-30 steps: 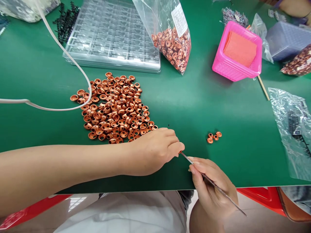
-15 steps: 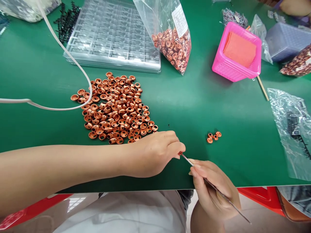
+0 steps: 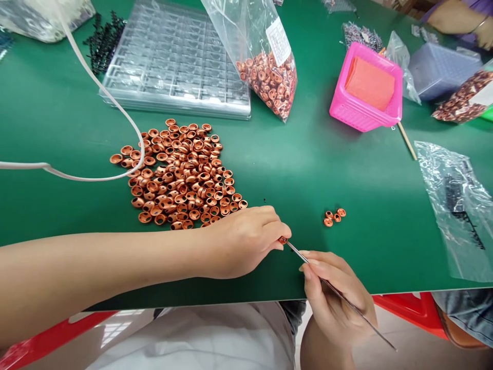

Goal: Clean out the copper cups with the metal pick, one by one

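My left hand (image 3: 246, 241) pinches a small copper-coloured cup-shaped part (image 3: 283, 240) between its fingertips; most of the part is hidden. In my right hand (image 3: 339, 295) is a thin metal rod (image 3: 356, 308), held like a pen, its upper end meeting the held part. What shape that tip has I cannot tell. A heap of the same copper-coloured parts (image 3: 188, 169) lies beyond my left forearm. Several more copper-coloured parts (image 3: 335, 217) sit in a small group to the right, beyond my right hand.
Stacked clear plastic trays (image 3: 177, 61) and a clear bag of copper-coloured parts (image 3: 271, 77) lie behind the heap. A pink basket (image 3: 365, 121) stands further right, near a clear bag with black pieces (image 3: 458, 205). A white cable (image 3: 92, 177) loops over the left. Another person's arm (image 3: 458, 20) shows top right.
The view has shifted slightly. Both hands keep their hold, and the rod still meets the part, which shows a little more now. The other person's forearm and hand have come further into sight.
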Motion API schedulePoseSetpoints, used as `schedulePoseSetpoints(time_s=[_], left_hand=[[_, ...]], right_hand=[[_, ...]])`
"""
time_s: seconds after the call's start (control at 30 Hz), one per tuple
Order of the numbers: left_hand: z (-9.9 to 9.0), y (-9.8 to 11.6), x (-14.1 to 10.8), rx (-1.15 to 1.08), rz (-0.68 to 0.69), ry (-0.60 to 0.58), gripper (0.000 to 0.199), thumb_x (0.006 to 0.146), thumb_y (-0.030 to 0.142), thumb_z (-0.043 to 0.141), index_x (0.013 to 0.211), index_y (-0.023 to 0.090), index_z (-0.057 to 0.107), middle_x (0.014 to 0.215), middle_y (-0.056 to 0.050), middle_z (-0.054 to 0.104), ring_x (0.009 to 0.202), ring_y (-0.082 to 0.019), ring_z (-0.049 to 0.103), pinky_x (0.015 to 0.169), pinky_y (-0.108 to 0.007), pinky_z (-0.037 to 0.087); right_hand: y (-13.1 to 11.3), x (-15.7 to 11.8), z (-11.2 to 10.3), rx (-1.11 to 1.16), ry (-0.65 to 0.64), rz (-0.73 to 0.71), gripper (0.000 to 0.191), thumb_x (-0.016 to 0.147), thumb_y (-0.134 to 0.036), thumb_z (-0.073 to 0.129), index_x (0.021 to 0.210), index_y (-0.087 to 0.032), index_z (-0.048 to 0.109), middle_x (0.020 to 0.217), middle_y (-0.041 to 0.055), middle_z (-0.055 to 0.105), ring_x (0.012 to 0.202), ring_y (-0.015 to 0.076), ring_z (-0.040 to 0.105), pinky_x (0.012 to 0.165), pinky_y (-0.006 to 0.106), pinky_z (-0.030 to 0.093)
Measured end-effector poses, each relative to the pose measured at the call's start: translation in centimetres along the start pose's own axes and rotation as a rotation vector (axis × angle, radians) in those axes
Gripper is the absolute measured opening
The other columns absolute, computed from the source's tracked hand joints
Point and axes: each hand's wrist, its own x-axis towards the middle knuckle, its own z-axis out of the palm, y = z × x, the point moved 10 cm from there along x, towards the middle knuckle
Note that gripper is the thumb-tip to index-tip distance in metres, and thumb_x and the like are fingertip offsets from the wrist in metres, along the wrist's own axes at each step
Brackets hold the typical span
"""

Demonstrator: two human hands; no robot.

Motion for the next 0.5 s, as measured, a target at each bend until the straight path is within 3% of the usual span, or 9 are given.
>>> schedulePoseSetpoints(time_s=[0.23, 0.5], left_hand=[[0.03, 0.15, 0.03, 0.014, 0.016, -0.017, 0.014, 0.097, 0.012, 0.045, 0.098, 0.012, 0.059, 0.085, -0.006, 0.061, 0.079, -0.016, 0.053, 0.067, -0.027, 0.042], [-0.1, 0.1, 0.06, 0.024, 0.004, 0.002, 0.015, 0.097, 0.014, 0.046, 0.098, 0.013, 0.06, 0.084, -0.006, 0.062, 0.08, -0.017, 0.055, 0.068, -0.027, 0.044]], right_hand=[[0.46, 0.02, 0.2, -0.024, -0.025, 0.045, 0.048, 0.071, 0.009, 0.063, 0.11, -0.02, 0.065, 0.097, 0.0054, 0.072, 0.085, 0.0189, 0.07, 0.062, 0.032, 0.059], [0.56, -0.19, -0.03, -0.043, 0.031, 0.044, 0.044, 0.072, 0.005, 0.064, 0.108, -0.021, 0.066, 0.094, 0.0043, 0.073, 0.082, 0.0187, 0.071, 0.06, 0.03, 0.059]])
